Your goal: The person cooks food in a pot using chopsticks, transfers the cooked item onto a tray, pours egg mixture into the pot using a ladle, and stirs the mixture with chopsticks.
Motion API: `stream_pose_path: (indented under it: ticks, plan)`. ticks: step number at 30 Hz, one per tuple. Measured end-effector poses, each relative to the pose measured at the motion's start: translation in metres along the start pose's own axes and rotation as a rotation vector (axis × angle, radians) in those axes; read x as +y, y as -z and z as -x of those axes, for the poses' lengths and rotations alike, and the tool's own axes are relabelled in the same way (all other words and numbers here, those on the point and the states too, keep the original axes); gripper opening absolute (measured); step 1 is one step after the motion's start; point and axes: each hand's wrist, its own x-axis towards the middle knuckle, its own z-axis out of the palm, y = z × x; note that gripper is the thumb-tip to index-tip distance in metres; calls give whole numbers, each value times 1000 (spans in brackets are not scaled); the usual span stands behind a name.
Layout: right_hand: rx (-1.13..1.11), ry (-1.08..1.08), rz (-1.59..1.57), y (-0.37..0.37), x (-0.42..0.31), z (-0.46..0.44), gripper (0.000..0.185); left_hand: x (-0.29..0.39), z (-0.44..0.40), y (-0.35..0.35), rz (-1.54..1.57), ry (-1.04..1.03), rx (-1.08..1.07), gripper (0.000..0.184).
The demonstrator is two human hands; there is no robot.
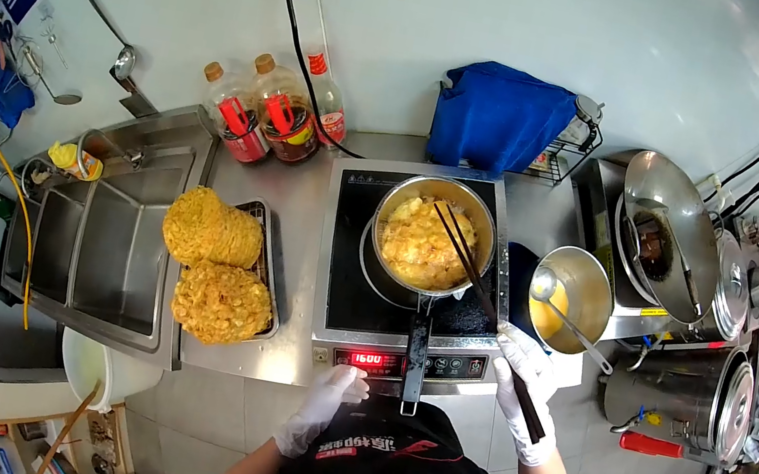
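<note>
My right hand, in a white glove, is closed around a pair of long dark cooking chopsticks. Their tips reach into a saucepan, where a golden, lumpy fried cake sits among bubbles. The pan rests on an induction cooker whose display reads 1600, and its black handle points toward me. My left hand, also gloved, is empty with fingers loosely extended, near the cooker's front edge and left of the handle. Golden fried cakes are piled on a rack tray to the left.
Right of the cooker stands a metal pot with yellow liquid and a ladle. A sink is at the left, with several bottles behind. A wok and a large stockpot stand farther right.
</note>
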Motion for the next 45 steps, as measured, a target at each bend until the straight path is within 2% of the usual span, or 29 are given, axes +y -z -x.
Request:
stream_pose_path:
  ticks: [7, 12, 14, 16, 21, 32, 45]
  plan:
    - [-85, 12, -7, -14, 12, 8, 26, -2, -1, 1, -22, 5, 9, 32]
    - [-2, 17, -111, -17, 15, 6, 21, -6, -1, 3, -20, 6, 0, 32]
    - [-56, -12, -82, -17, 12, -1, 22, -7, -2, 3, -9, 8, -12, 32]
    - [-104, -54, -187, -19, 13, -7, 23, -7, -2, 3, 0, 10, -26, 32]
    - [-155, -94, -140, -22, 20, -4, 24, -4, 0, 2, 3, 1, 3, 30]
    - [-148, -41, -121, -27, 26, 2, 21, -8, -1, 2, -10, -13, 24, 30]
    - [-128, -109, -191, -13, 10, -5, 21, -10, -2, 4, -31, -17, 20, 32]
